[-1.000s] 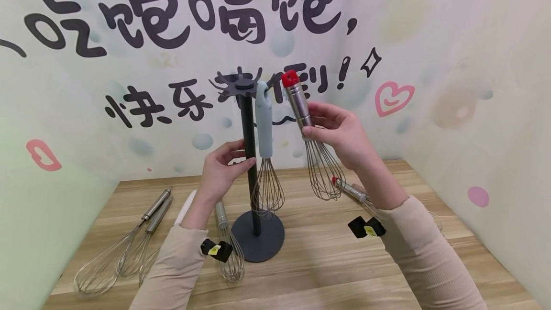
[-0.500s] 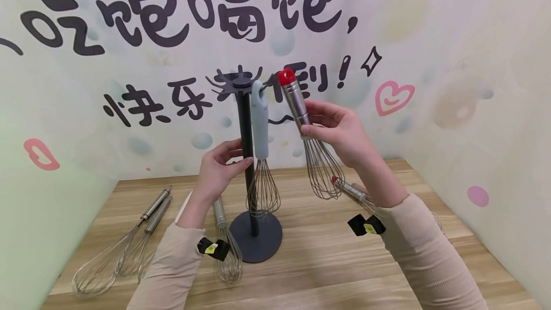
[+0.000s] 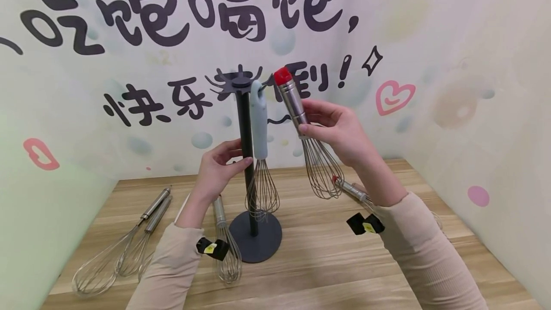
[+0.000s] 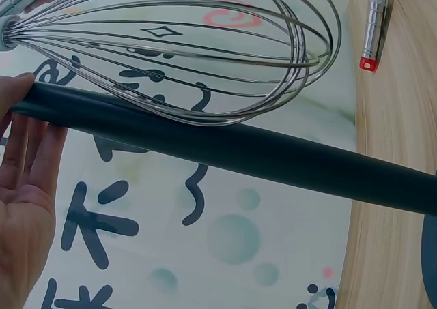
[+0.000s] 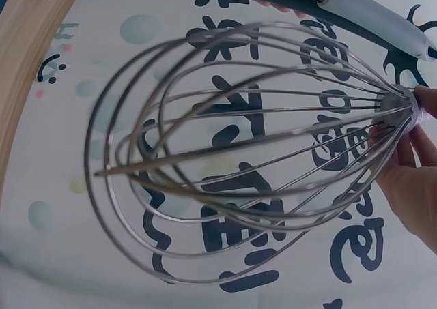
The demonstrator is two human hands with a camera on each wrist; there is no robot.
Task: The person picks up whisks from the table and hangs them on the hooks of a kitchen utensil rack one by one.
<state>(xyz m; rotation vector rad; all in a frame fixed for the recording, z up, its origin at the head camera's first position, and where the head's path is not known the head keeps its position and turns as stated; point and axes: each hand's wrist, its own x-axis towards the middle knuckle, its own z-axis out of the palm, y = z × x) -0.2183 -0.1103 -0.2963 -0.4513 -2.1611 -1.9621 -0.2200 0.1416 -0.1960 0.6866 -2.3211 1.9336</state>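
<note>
A dark stand with a round base and a ring of hooks on top stands mid-table. My left hand grips its pole about halfway up, thumb in front. From a right-side hook hangs a whisk with a pale blue handle, its wires down. My right hand holds a steel whisk with a red cap by the lower handle, tilted, the cap close to the hooks. In the right wrist view that whisk's wire loops fill the middle. The left wrist view shows the pole behind the hanging whisk's wires.
Steel whisks lie at the left of the wooden table, several in all. One whisk lies right beside the stand's base. Another red-capped whisk lies at the right, partly behind my right forearm. A printed backdrop rises behind.
My right hand has brought the red-capped whisk slightly left, closer to the hooks. The stand, the hanging whisk and my left hand have shifted a little left in view.
</note>
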